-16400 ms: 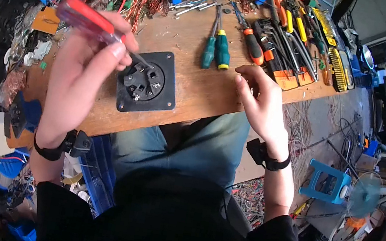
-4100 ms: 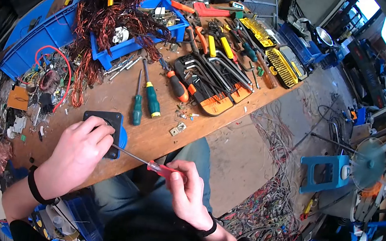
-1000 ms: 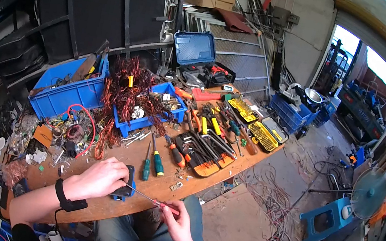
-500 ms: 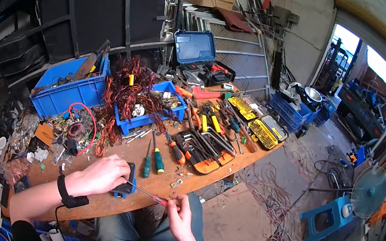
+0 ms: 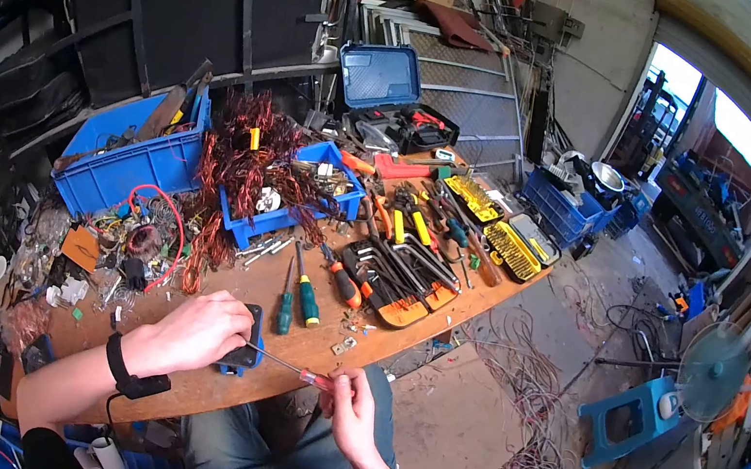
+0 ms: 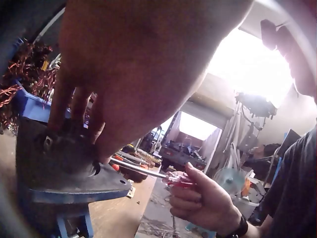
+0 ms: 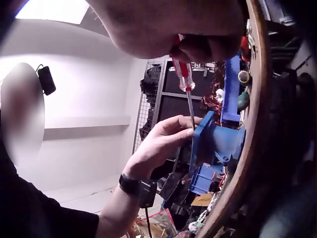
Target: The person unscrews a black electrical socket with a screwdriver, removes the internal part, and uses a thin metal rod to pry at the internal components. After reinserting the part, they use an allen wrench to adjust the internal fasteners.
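A fitting with a black square face (image 6: 74, 171) and a blue body (image 7: 218, 144) stands at the table's near edge. My left hand (image 5: 200, 335) reaches over the face, its bent fingers gripping the raised middle part. With thumb and fingers my right hand (image 5: 354, 415) holds the red and clear handle of a screwdriver (image 5: 316, 379), to the right of the fitting. The thin shaft runs left to the face beside my left fingertips; its tip is hidden. In the right wrist view the shaft (image 7: 192, 110) meets the face near my left thumb.
Two green screwdrivers (image 5: 307, 302), an orange-black one (image 5: 346, 286) and a hex key set (image 5: 397, 287) lie right of the fitting. Blue bins (image 5: 133, 167), copper wire (image 5: 246, 155) and loose scraps stand behind and left. Cables cover floor at right.
The screwdriver, in my left hand in the oldest frame, is now in my right. My left hand has gone onto the fitting. Over the last second my right fingers have shifted on the handle.
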A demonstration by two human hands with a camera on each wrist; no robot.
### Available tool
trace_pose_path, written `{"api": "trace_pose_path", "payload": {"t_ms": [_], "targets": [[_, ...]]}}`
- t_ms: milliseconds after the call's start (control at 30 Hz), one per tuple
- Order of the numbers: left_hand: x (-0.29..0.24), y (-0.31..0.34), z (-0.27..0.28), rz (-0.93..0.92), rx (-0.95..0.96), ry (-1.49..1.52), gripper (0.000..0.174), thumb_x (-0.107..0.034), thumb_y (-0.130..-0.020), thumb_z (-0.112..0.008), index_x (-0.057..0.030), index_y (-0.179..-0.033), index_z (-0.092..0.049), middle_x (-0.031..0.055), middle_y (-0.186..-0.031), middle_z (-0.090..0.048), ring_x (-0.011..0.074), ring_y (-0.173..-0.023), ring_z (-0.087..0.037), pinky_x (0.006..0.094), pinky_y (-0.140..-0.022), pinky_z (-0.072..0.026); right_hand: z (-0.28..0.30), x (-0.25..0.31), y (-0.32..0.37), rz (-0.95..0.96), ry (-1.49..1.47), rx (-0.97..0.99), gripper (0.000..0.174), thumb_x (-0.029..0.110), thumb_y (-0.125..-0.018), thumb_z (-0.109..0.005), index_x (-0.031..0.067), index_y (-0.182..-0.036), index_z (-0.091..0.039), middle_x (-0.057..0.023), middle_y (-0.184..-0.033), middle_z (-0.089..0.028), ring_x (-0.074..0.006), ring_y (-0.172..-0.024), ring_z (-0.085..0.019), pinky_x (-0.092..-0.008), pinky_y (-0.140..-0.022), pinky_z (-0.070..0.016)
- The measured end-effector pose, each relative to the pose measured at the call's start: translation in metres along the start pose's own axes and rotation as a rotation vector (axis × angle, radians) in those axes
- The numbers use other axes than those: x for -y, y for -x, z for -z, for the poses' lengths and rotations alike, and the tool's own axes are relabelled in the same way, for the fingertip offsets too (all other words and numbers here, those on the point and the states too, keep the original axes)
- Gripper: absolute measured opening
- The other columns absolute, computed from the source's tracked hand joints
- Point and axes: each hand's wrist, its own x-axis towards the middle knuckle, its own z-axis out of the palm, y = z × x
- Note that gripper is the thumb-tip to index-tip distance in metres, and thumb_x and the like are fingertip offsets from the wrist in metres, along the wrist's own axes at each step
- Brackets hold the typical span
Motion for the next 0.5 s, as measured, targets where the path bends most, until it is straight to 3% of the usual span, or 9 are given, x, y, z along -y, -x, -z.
{"api": "trace_pose_path", "payload": {"t_ms": [133, 233, 467, 500], "targets": [[0.001, 0.001, -0.001, -0.004, -0.022, 0.028, 0.013, -0.016, -0.094, -0.074, -0.0049, -0.100, -0.075, 0.0117, -0.107, -0.074, 0.0364, -0.111, -0.068, 0.0478, -0.099, -0.0560, 0.006, -0.006, -0.004, 0.010, 0.079, 0.003, 0.013, 0.015, -0.117, -0.058, 0.0056, -0.125, -0.056, 0.0017, -0.083, -0.058, -0.0063, -0.073, -0.051, -0.0236, -0.063, -0.0406], [0.001, 0.001, -0.001, -0.007, -0.042, 0.037, 0.013, -0.016, -0.093, -0.074, -0.0045, -0.100, -0.074, 0.0124, -0.106, -0.074, 0.0369, -0.109, -0.068, 0.0482, -0.097, -0.0563, 0.008, -0.007, -0.005, 0.077, 0.088, -0.013, 0.018, 0.017, -0.115, -0.063, 0.0033, -0.125, -0.057, -0.0021, -0.100, -0.067, -0.0070, -0.085, -0.057, -0.0252, -0.076, -0.0486], [0.001, 0.003, -0.002, 0.014, -0.035, 0.063, 0.013, -0.015, -0.094, -0.075, -0.0040, -0.099, -0.074, 0.0123, -0.107, -0.075, 0.0366, -0.111, -0.069, 0.0480, -0.097, -0.0568, 0.005, -0.015, -0.005, 0.124, 0.097, -0.048, 0.015, 0.011, -0.113, -0.065, 0.0029, -0.124, -0.058, -0.0023, -0.101, -0.065, -0.0070, -0.089, -0.059, -0.0255, -0.079, -0.0506], [0.003, 0.005, -0.007, -0.035, -0.107, 0.053, 0.012, -0.015, -0.094, -0.075, -0.0040, -0.099, -0.073, 0.0119, -0.108, -0.075, 0.0363, -0.111, -0.069, 0.0478, -0.098, -0.0571, 0.006, -0.012, -0.005, 0.125, 0.098, -0.048, 0.015, 0.011, -0.113, -0.065, 0.0029, -0.124, -0.058, -0.0023, -0.101, -0.065, -0.0070, -0.089, -0.059, -0.0255, -0.079, -0.0506]]}}
